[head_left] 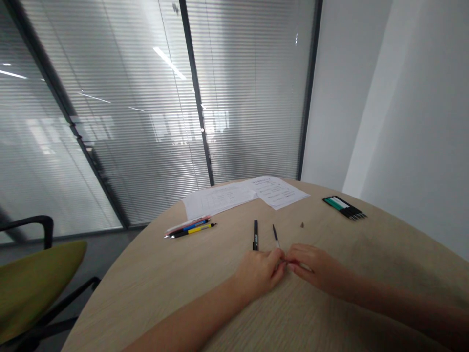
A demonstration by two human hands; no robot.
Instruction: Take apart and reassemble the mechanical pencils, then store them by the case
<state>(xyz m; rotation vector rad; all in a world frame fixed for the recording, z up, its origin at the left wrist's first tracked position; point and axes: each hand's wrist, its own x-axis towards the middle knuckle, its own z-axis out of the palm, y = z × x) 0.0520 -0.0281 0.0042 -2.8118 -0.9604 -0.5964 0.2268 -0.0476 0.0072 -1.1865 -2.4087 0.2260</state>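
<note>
My left hand (259, 270) and my right hand (315, 268) meet fingertip to fingertip just above the wooden table (205, 266). Both are closed in a pinch around something tiny that the fingers hide. A thin pen refill (276, 234) with a dark end points away from my left hand; whether the fingers touch it, I cannot tell. Just beyond my left knuckles lies a black pen barrel (255, 235) with a clip. A small dark cone-shaped piece (302, 225), perhaps a pen tip, sits beyond my right hand.
Several pens (190, 227) in pink, blue and yellow lie at the left. Printed sheets (223, 198) cover the far edge. A row of black, green and white pens (344, 208) lies far right. A green chair (40, 269) stands left of the table.
</note>
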